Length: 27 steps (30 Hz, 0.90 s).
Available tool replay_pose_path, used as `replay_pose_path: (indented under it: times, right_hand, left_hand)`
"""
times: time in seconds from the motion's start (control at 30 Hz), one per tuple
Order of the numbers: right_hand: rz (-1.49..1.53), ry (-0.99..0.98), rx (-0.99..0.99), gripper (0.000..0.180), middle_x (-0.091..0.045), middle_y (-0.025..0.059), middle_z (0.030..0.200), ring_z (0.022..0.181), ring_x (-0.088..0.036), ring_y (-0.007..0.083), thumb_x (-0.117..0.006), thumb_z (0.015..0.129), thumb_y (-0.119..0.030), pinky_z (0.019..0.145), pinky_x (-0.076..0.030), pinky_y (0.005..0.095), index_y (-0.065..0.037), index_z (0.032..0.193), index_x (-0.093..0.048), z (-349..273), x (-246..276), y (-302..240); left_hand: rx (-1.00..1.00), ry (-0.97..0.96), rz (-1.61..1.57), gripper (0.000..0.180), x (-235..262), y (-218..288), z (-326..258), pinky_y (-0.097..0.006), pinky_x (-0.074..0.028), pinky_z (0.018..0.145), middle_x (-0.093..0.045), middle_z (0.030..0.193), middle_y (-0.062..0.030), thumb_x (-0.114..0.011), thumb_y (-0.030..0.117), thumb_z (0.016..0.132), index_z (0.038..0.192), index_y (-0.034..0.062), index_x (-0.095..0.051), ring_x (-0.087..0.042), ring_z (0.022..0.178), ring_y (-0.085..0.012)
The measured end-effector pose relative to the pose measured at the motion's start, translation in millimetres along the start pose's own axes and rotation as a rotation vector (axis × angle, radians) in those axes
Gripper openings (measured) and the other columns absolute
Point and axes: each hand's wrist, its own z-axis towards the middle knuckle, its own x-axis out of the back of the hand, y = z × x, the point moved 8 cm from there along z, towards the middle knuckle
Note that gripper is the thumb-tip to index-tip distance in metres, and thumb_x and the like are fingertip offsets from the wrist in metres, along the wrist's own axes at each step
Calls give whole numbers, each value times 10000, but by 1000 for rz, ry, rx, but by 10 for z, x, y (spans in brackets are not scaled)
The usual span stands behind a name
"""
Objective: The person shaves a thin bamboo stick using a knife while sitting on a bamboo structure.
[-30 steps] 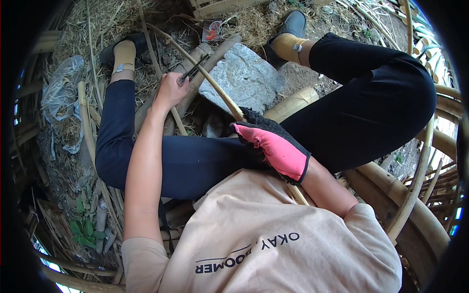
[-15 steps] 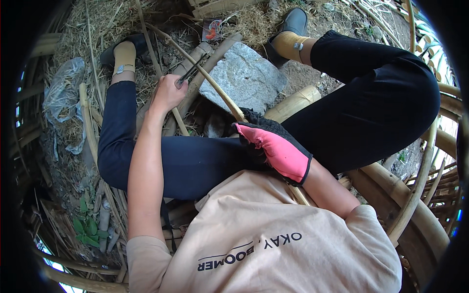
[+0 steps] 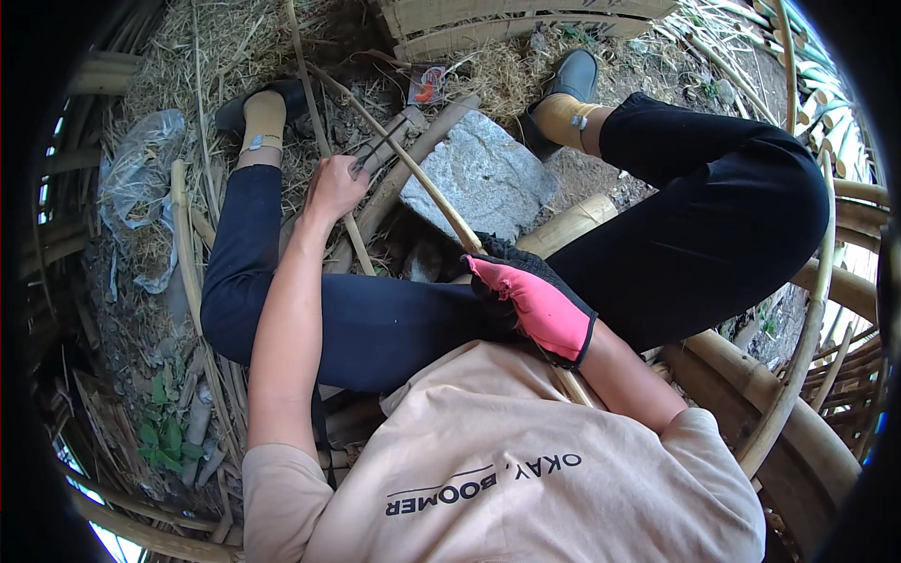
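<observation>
My bare left hand (image 3: 333, 190) is closed round the handle of a knife. The knife's thin dark blade (image 3: 379, 147) points away from me and crosses a long bamboo stick (image 3: 434, 194); whether the two touch I cannot tell. My right hand (image 3: 530, 298), in a pink and black glove, grips that stick above my lap. From the glove the stick slants up to the far left, and its near end runs back beside my shirt. The right fingertips are mostly hidden under the glove's back. A grey stone slab (image 3: 479, 178) lies just beyond the stick.
My bent legs (image 3: 685, 216) frame the work. A thick bamboo piece (image 3: 570, 225) lies by the slab. At left are a crumpled plastic bag (image 3: 141, 174) and straw; a slatted wooden crate (image 3: 507, 36) stands at the far side. Bamboo poles (image 3: 751, 385) stand close on my right.
The whole view has shifted slightly, so more of the crate shows. Both hands keep their holds on the knife and the bamboo stick, with little other movement.
</observation>
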Motion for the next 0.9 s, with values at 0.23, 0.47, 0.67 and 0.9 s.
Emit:
replay_pose_path:
  times: [0.23, 0.47, 0.67, 0.9]
  right_hand:
    - [-152, 20, -54, 297, -538, -105, 803, 735, -444, 31, -579, 947, -458, 719, -338, 247, -177, 950, -676, 9, 6, 44]
    - [-110, -32, 38, 355, -570, -79, 899, 800, -458, 54, -561, 958, -464, 773, -351, 233, -147, 1059, -684, 107, 43, 97]
    - [-50, -13, -7, 292, -481, -80, 782, 730, -416, 38, -564, 960, -451, 669, -323, 228, -171, 906, -628, -184, -136, -147]
    - [-69, -81, 79, 422, -618, -11, 1135, 1041, -532, 88, -476, 1008, -423, 953, -376, 265, -94, 1225, -624, 15, -87, 24]
  left_hand:
    - [-94, 66, -24, 228, -66, 109, -46, -436, -438, 546, -525, 603, -253, -579, 143, 799, 678, -49, -568, -578, 576, -407]
    - [102, 49, 55, 203, -44, -184, 69, -507, -497, 709, -612, 774, -291, -573, 161, 777, 780, -26, -651, -626, 835, -456]
    - [36, -159, -62, 255, -37, 92, -158, -438, -449, 580, -548, 619, -248, -605, 183, 804, 711, -54, -579, -581, 565, -370]
    - [-54, -184, -97, 240, -69, 416, -275, -432, -428, 556, -512, 592, -240, -587, 155, 794, 694, -57, -541, -557, 559, -402]
